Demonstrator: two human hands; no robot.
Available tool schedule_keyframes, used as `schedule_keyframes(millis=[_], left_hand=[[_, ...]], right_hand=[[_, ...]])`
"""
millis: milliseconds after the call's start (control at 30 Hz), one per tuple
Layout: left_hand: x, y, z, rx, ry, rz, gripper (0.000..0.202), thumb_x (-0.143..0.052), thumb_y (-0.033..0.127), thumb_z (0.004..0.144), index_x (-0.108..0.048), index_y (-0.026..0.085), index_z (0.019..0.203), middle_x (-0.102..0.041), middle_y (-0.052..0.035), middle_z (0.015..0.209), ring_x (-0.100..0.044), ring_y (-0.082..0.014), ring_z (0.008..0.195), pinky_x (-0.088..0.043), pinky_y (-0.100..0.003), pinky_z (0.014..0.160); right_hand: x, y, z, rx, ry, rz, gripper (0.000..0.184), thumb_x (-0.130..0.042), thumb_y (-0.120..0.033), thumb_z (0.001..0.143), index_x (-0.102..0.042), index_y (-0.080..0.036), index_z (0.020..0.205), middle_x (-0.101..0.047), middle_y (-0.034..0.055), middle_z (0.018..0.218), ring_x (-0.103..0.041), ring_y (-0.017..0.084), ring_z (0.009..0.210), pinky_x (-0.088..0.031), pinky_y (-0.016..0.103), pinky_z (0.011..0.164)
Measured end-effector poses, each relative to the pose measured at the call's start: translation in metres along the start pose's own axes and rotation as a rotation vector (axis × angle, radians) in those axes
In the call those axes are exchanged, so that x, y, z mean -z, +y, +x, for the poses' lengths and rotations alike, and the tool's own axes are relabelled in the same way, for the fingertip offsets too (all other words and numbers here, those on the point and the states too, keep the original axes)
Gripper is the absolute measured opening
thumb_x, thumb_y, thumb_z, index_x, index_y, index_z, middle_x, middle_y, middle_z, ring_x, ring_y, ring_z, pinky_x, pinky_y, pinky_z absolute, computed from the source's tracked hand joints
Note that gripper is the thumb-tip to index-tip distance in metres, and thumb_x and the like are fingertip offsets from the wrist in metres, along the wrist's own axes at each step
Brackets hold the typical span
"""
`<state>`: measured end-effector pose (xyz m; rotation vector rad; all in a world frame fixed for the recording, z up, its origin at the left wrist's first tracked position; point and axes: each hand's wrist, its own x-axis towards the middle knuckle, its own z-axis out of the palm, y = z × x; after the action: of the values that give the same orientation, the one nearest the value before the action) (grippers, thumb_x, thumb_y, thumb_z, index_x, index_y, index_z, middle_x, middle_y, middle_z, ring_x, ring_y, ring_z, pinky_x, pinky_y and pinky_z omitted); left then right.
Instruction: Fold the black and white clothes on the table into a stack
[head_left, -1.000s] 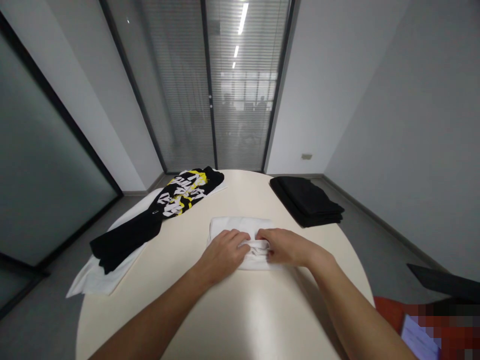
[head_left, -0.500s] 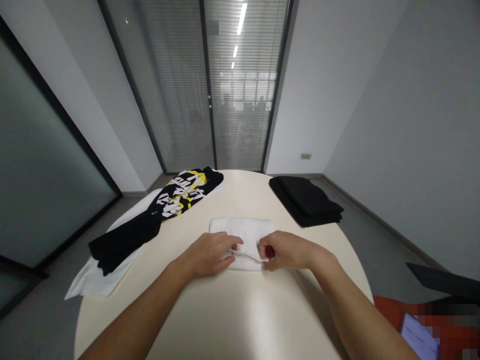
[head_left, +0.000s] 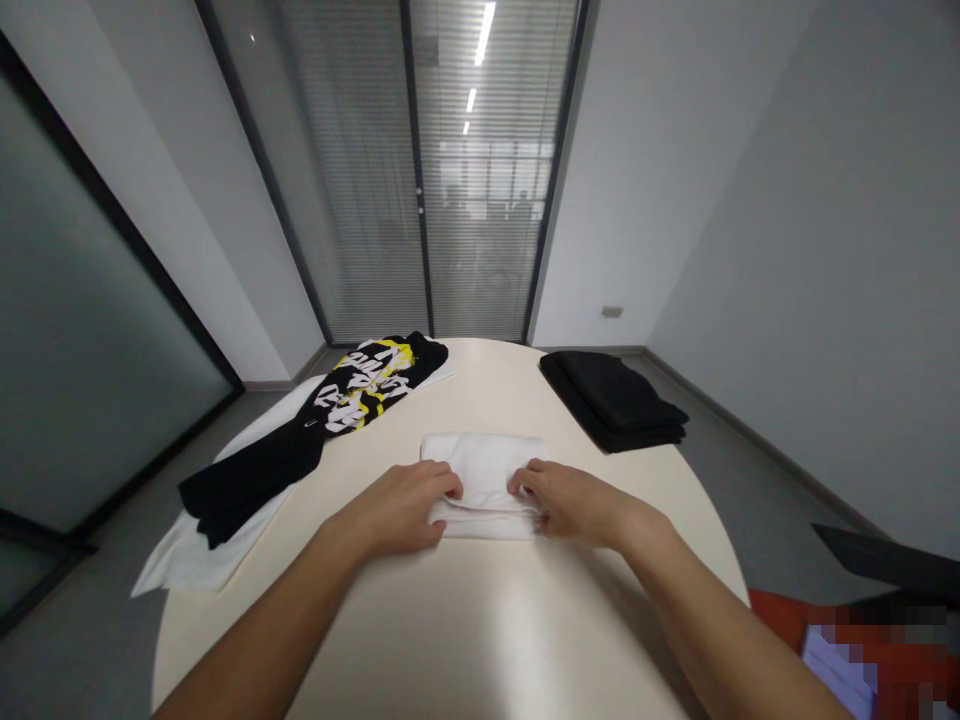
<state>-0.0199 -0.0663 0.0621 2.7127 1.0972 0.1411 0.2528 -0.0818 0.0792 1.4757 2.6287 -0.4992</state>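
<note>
Hands (head_left: 397, 510) (head_left: 574, 500) are gripping folded white cloth (head_left: 484, 470) edges on round cream table (head_left: 480, 620) in glass-walled room; pixelated corner item is remaining illegible.

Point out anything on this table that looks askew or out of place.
The black printed garment sprawls diagonally, unfolded, over a white one hanging off the table's left edge. The folded white garment and black stack lie neat.

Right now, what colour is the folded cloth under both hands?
White, plain; folded cloth shows clearly in the head view.
</note>
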Motion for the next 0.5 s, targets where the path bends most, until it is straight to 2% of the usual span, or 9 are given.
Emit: schedule_keyframes(millis=[133, 267, 500], left_hand=[[-0.002, -0.001, 0.001, 0.014, 0.016, 0.045, 0.027, -0.054, 0.015, 0.081, -0.063, 0.027, 0.103, -0.069, -0.0017, 0.108, -0.065, -0.0222, 0.1, -0.047, -0.033, 0.082], [0.002, -0.006, 0.002, -0.009, 0.044, 0.02, 0.027, -0.053, 0.015, 0.082, -0.064, 0.025, 0.104, -0.069, -0.0017, 0.107, -0.064, -0.0213, 0.101, -0.047, -0.031, 0.084], [0.017, -0.006, -0.002, -0.032, 0.11, -0.047, 0.018, -0.054, 0.017, 0.079, -0.063, 0.024, 0.092, -0.068, 0.0004, 0.097, -0.064, -0.0184, 0.091, -0.045, -0.027, 0.078]], right_hand=[[-0.002, 0.005, 0.002, -0.001, 0.038, 0.007, 0.051, -0.055, -0.001, 0.074, -0.066, -0.019, 0.121, -0.068, 0.0112, 0.111, -0.066, 0.024, 0.094, -0.043, 0.03, 0.079], [0.004, 0.01, -0.001, 0.046, 0.114, 0.053, 0.048, -0.052, -0.004, 0.076, -0.067, -0.019, 0.119, -0.071, 0.0105, 0.113, -0.066, 0.025, 0.103, -0.043, 0.031, 0.086], [0.027, 0.0, -0.018, 0.12, 0.184, 0.139, 0.035, -0.052, -0.008, 0.072, -0.069, -0.02, 0.101, -0.071, 0.0055, 0.095, -0.063, 0.019, 0.082, -0.04, 0.025, 0.071]])
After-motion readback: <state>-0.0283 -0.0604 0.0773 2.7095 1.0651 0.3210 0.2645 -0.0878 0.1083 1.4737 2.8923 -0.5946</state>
